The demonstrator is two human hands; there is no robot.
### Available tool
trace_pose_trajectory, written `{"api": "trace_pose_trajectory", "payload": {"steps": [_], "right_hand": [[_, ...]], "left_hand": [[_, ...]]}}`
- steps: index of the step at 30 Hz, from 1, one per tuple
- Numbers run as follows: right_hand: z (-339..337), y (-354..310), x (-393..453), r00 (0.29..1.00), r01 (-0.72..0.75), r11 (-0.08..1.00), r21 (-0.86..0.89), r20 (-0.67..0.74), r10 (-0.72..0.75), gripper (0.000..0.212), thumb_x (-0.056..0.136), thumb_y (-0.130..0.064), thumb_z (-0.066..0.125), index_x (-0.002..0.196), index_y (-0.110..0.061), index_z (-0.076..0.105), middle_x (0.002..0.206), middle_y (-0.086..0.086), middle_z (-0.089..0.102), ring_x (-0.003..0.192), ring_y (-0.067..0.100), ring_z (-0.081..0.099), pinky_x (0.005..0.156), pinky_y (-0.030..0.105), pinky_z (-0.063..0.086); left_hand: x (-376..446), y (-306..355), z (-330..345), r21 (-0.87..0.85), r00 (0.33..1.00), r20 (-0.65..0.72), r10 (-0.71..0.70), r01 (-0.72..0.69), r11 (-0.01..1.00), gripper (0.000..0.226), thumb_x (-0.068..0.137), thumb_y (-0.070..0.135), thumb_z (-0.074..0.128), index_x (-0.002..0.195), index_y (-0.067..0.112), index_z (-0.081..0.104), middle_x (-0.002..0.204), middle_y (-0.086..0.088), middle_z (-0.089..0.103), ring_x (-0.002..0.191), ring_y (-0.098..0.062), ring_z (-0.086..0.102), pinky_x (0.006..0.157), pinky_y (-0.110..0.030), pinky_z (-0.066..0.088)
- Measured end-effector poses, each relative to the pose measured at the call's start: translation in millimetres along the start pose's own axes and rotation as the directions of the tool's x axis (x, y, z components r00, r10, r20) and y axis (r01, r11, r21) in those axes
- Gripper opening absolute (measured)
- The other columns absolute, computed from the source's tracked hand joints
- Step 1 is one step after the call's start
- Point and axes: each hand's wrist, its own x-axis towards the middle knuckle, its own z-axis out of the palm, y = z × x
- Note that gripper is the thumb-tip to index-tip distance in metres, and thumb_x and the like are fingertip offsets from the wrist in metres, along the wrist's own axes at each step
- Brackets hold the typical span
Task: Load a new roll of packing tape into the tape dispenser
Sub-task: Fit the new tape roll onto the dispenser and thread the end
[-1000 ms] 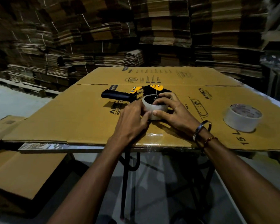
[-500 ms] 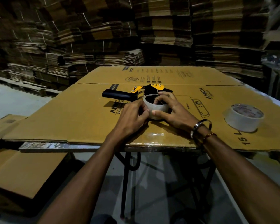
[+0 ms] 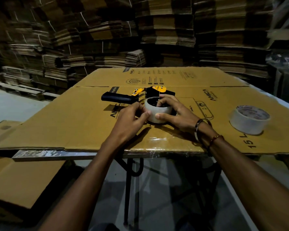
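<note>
While the right hand point(image 3: 178, 112) has its fingers point(image 3: 163, 101) curled over the far rim and its thumb pressed on the near wall, the pale roll of packing tape w/ a dark core point(image 3: 158, 112) sits gripped between them, so that hand holds the roll. Left hand point(image 3: 132, 117) is at the roll's left side, fingertips bunched narrow vs. the wall as if pinching at the tape's loose end; whether any tape is actually caught there, can't tell.

The roll's axis stands upright, open core facing up. It appears seated on the black-and-yellow hand-held tape dispenser point(image 3: 150, 94), which lies flat on its side directly behind and under the roll. The dispenser's long axis runs left-right: black handle point(image 3: 115, 98) points left, yellow front parts sit to the right, beyond the right hand's fingers.

My read: next move turns on leading the tape end from the roll's left wall up toward the yellow roller area just behind it, and the left hand is the nearer one for that.

Further out, a second white tape roll point(image 3: 249, 120) rests well apart to the right on the flattened brown printed cardboard sheet point(image 3: 73, 122) covering the counter. Stacks of flat cartons point(image 3: 90, 39) fill the bkgd.
</note>
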Motion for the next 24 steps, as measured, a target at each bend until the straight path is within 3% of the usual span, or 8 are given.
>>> {"api": "trace_pose_trajectory", "payload": {"steps": [4,7,11,13,17,20,24], "right_hand": [[1,0,0,1.000,0.010,1.000,-0.006,-0.005,-0.010,0.026,0.091,-0.022,0.070,0.111,-0.031,0.055,0.154,-0.002,0.032,0.139,0.017,0.033,0.110,0.036,0.039],[1,-1,-1,1.000,0.021,1.000,-0.004,-0.008,-0.021,0.026,0.091,-0.021,0.070,0.110,-0.031,0.055,0.153,0.000,0.032,0.138,0.015,0.033,0.112,0.038,0.038],[1,-2,-1,1.000,0.025,1.000,-0.003,0.003,-0.025,0.029,0.091,-0.022,0.070,0.103,-0.043,0.053,0.153,-0.001,0.031,0.139,0.019,0.033,0.111,0.039,0.040],[1,-3,-1,1.000,0.017,1.000,-0.013,0.010,-0.017,0.028,0.091,-0.022,0.070,0.106,-0.039,0.054,0.154,-0.001,0.030,0.139,0.018,0.033,0.109,0.036,0.039],[0,-3,0,1.000,0.017,0.999,-0.036,0.021,-0.016,0.025,0.092,-0.020,0.069,0.109,-0.030,0.054,0.156,-0.001,0.029,0.136,0.013,0.032,0.100,0.023,0.036],[0,-2,0,1.000,0.015,1.000,-0.026,0.021,-0.015,0.025,0.091,-0.022,0.070,0.105,-0.035,0.054,0.156,-0.002,0.028,0.135,0.012,0.032,0.105,0.031,0.037],[1,2,1,1.000,0.021,1.000,-0.010,0.011,-0.021,0.025,0.090,-0.023,0.071,0.109,-0.031,0.056,0.154,-0.002,0.030,0.136,0.013,0.034,0.108,0.031,0.036]], "left_hand": [[4,1,9,0.178,0.990,-0.076,0.115,-0.100,0.979,0.019,0.092,0.033,0.064,0.097,0.015,0.059,0.096,0.001,0.062,0.088,-0.013,0.060,0.073,-0.035,0.056],[6,1,13,0.204,0.984,-0.092,0.154,-0.133,0.970,0.012,0.094,0.025,0.062,0.094,0.014,0.059,0.095,0.001,0.060,0.085,-0.011,0.057,0.071,-0.028,0.054],[6,2,9,0.173,0.985,-0.073,0.157,-0.142,0.975,0.007,0.096,0.017,0.059,0.095,0.010,0.059,0.097,0.002,0.057,0.086,-0.006,0.052,0.068,-0.010,0.043],[8,2,5,0.079,0.992,-0.038,0.121,-0.117,0.990,0.006,0.096,0.016,0.058,0.095,0.010,0.060,0.097,0.005,0.057,0.088,-0.004,0.054,0.068,-0.008,0.043],[12,-5,-3,-0.190,0.994,0.099,-0.052,0.070,0.979,0.008,0.097,0.019,0.057,0.090,0.015,0.059,0.100,0.002,0.061,0.098,-0.017,0.060,0.077,-0.029,0.053],[11,-7,-4,-0.390,0.973,0.166,-0.159,0.213,0.896,0.009,0.096,0.019,0.059,0.093,0.011,0.061,0.107,-0.010,0.063,0.106,-0.032,0.062,0.088,-0.046,0.057],[2,-1,-4,-0.379,0.977,0.099,-0.190,0.214,0.900,0.026,0.103,0.020,0.046,0.100,0.000,0.062,0.098,-0.009,0.065,0.096,-0.023,0.064,0.083,-0.039,0.054]]}}
